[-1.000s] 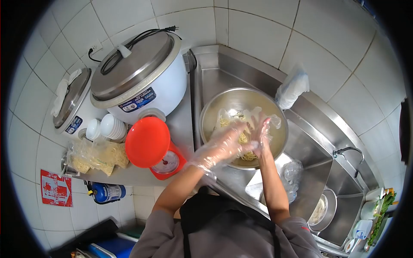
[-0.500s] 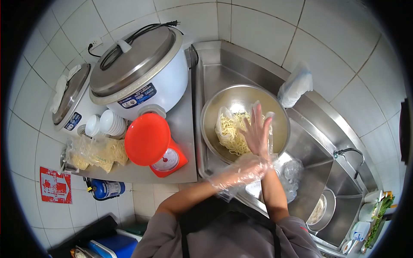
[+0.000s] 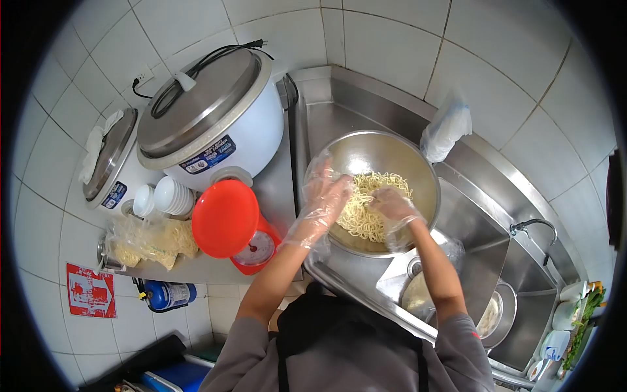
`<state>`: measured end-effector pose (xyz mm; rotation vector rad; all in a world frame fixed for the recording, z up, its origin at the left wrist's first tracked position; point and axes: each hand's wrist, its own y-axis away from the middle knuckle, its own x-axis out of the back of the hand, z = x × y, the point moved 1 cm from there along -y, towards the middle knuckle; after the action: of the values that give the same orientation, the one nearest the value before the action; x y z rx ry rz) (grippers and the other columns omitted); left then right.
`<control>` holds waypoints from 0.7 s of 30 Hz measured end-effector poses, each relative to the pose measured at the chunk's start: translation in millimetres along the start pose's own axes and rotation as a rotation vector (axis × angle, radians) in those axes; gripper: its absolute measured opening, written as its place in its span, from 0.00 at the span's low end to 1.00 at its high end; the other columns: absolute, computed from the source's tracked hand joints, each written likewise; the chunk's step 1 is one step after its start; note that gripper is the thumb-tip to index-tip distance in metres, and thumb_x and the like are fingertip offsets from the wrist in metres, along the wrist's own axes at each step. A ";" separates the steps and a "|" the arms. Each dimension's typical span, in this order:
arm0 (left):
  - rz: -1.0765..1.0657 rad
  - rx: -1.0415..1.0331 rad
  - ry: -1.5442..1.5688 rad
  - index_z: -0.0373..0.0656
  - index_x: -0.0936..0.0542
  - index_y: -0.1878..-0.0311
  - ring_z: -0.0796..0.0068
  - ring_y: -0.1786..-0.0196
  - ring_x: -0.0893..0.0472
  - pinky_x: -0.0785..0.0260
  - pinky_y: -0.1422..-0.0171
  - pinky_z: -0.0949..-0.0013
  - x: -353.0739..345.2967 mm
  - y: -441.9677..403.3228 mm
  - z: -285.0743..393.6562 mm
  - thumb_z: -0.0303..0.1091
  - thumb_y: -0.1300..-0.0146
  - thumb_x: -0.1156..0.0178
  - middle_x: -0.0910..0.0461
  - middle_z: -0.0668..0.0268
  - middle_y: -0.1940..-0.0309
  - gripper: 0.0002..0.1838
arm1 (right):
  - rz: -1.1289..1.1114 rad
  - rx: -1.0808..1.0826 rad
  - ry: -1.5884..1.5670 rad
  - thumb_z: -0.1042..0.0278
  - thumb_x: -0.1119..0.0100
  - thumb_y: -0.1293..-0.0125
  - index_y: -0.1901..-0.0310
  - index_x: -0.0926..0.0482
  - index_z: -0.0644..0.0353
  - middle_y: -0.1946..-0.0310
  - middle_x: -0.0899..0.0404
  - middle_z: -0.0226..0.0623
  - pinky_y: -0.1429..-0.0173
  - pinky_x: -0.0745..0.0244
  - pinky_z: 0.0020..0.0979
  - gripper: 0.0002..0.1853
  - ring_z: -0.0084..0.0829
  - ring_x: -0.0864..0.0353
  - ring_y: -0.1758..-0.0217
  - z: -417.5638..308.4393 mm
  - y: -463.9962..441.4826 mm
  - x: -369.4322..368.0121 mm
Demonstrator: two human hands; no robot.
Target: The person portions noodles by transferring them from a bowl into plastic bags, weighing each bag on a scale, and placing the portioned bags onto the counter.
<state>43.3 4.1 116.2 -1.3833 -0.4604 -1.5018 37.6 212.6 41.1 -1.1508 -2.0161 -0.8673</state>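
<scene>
smooth, shiny metal bowl [image 3: 424, 189]; crinkled, glossy plastic gloves [image 3: 320, 208]; matt cloth apron [image 3: 339, 343].

A lg rice cooker [image 3: 245, 134] w/ steel lid [image 3: 199, 111] and blk cord [image 3: 228, 51] on top stands on the counter [image 3: 282, 196], a 2nd cooker [image 3: 127, 173] just beside it w/ white cloth [image 3: 98, 150] draped over the top; nr them, stacked white bowls [image 3: 171, 195], and behind, a wall outlet [image 3: 145, 76]. Lower L, blue fire extinguisher [image 3: 168, 295] by red/white sign [image 3: 90, 290] on tiled wall [image 3: 127, 317]. Far R, curved faucet [image 3: 537, 224], w/ white containers [image 3: 567, 315] and leafy greens [image 3: 580, 328] below it nr the edge.
</scene>
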 end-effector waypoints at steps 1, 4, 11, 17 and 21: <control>0.013 -0.077 0.058 0.47 0.25 0.49 0.45 0.37 0.37 0.38 0.39 0.51 1.2 -3.4 4.2 0.35 0.41 0.43 0.41 0.49 0.37 0.16 | -0.024 0.063 0.010 0.50 0.47 0.38 0.54 0.22 0.61 0.48 0.25 0.46 0.39 0.37 0.37 0.22 0.42 0.27 0.46 7.1 2.4 6.2; 0.017 -0.295 0.235 0.49 0.37 0.36 0.48 0.35 0.37 0.43 0.34 0.56 -11.9 -8.8 16.2 0.36 0.40 0.45 0.39 0.52 0.36 0.27 | 0.111 0.156 -0.461 0.51 0.49 0.36 0.53 0.23 0.63 0.53 0.23 0.44 0.45 0.33 0.37 0.22 0.40 0.24 0.52 -3.4 19.9 35.4; -0.678 -0.009 0.531 0.42 0.36 0.38 0.69 0.48 0.26 0.35 0.44 0.72 -21.7 -37.2 15.6 0.41 0.32 0.55 0.25 0.57 0.53 0.22 | 0.025 0.033 0.040 0.57 0.47 0.37 0.56 0.21 0.61 0.59 0.22 0.45 0.48 0.31 0.37 0.17 0.44 0.24 0.54 -16.8 36.9 93.3; -0.531 -0.129 0.796 0.41 0.39 0.36 0.66 0.37 0.35 0.38 0.37 0.67 -59.2 -13.3 -11.4 0.36 0.34 0.51 0.34 0.55 0.41 0.24 | 0.553 -0.109 0.053 0.57 0.44 0.41 0.63 0.19 0.61 0.65 0.22 0.49 0.51 0.32 0.41 0.15 0.48 0.24 0.59 2.2 33.9 77.1; -0.474 -0.143 0.553 0.46 0.42 0.33 0.63 0.31 0.44 0.40 0.35 0.62 -45.0 -13.3 -17.0 0.37 0.39 0.44 0.43 0.54 0.34 0.31 | 0.428 -0.220 0.112 0.53 0.41 0.44 0.56 0.21 0.59 0.64 0.22 0.50 0.50 0.31 0.41 0.20 0.48 0.24 0.57 35.7 25.4 67.3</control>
<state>16.3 14.2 75.5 -0.9298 -0.3429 -2.2513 25.6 282.0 79.7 -1.5460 -1.5287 -0.9188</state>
